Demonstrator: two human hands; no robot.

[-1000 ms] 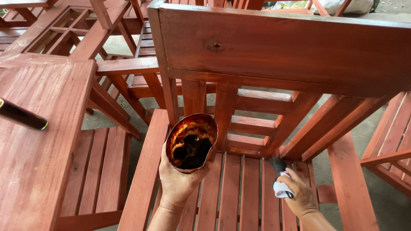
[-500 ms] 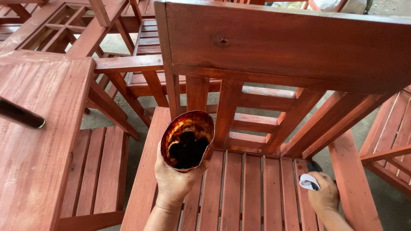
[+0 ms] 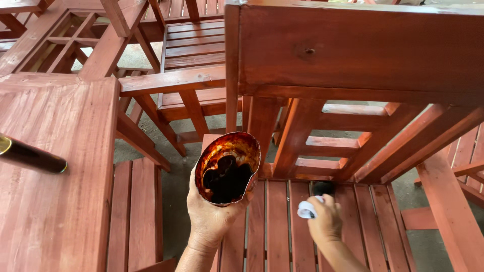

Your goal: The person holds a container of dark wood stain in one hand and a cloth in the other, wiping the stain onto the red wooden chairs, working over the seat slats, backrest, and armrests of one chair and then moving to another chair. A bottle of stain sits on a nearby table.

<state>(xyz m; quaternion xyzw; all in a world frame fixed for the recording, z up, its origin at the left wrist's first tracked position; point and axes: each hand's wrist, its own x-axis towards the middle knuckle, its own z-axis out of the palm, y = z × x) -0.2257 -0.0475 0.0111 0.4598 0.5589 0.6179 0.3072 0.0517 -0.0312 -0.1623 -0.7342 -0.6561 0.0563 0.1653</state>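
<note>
Two hands busy: our left hand (image 3: 214, 214) fingers wrapped round the stain can (image 3: 227, 168); right hand (image 3: 325, 219) fingers clamped on brush (image 3: 310, 201), bristles on slats (image 3: 277, 221).

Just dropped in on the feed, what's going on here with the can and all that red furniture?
A person is staining slatted wooden furniture. The left hand holds an open can of dark stain, its inside streaked orange-brown. The right hand grips a brush with a white handle, bristles down on the slatted seat under the chair frame. Other red-stained pieces stand around, and a dark rod-like object lies on the flat panel at left.
</note>
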